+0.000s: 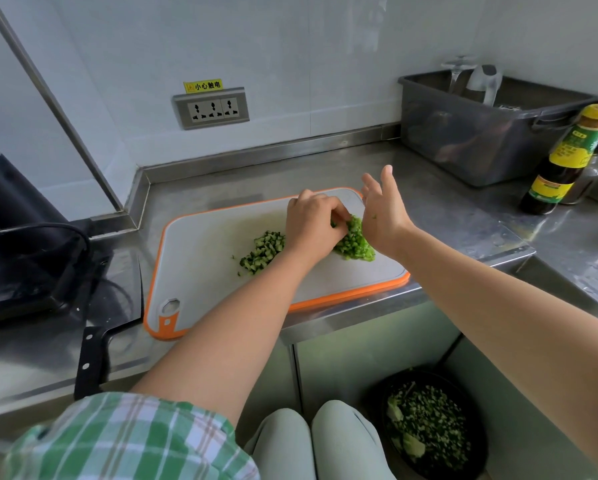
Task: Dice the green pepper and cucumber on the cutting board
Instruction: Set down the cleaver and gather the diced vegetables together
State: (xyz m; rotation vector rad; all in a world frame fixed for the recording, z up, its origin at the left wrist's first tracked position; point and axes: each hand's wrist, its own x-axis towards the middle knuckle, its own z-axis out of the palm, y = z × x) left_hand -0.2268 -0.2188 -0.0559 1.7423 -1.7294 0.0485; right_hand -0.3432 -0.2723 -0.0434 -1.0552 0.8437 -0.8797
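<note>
Your left hand (pixel 311 220) curled its fingers into the diced green pepper (pixel 354 244) on the cutting board (pixel 204 258). Your right hand (pixel 384 220) stood beside that pile, fingers straight and spread. The diced cucumber (pixel 263 251) lay just left. The grey tub (pixel 463 140) held glassware (pixel 477 79); the black bowl (pixel 377 407) below held chopped greens (pixel 429 424). The yellow sign (pixel 203 86) read 小心触电; the label on the sauce bottle (pixel 564 161) was too small to read.

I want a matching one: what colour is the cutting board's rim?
Orange, on the cutting board; the head view shows it best.
</note>
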